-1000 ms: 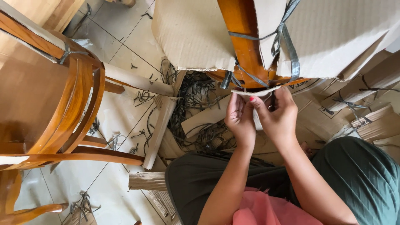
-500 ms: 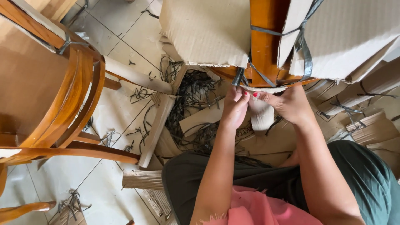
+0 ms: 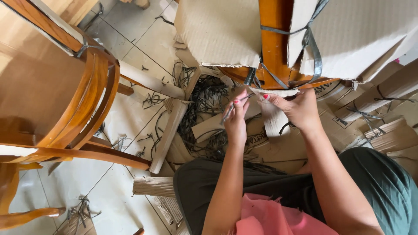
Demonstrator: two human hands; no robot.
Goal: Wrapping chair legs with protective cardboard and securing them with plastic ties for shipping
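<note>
Where the view begins, nearest the camera, a pink cloth [image 3: 265, 215] lies over a lap in dark green trousers [image 3: 383, 191], and both forearms run up from it.

Left hand [image 3: 236, 118]: fingers pressed together, pinching a thin grey strap [image 3: 233, 109] that slants down between thumb and fingertips.

Right hand [image 3: 296, 109]: just beside the left, thumb and forefinger pinching the edge of a pale cardboard strip [image 3: 275, 119] that hangs below it; the other fingers are curled.

Under both hands: flattened cardboard [image 3: 283, 148] and a heap of cut black straps [image 3: 209, 98] on the tiled floor [image 3: 126, 52].

Left of the left hand: a cardboard tube [image 3: 150, 80] and a loose wooden slat [image 3: 169, 132]; further left, a bare wooden chair [image 3: 56, 100].

Just above both hands: an orange wooden chair leg [image 3: 274, 39], wrapped on either side in corrugated cardboard [image 3: 222, 30] and bound with grey straps [image 3: 311, 48]. The pinched strap reaches up towards this binding.

Right of the right hand: more strapped cardboard bundles [image 3: 383, 104].
</note>
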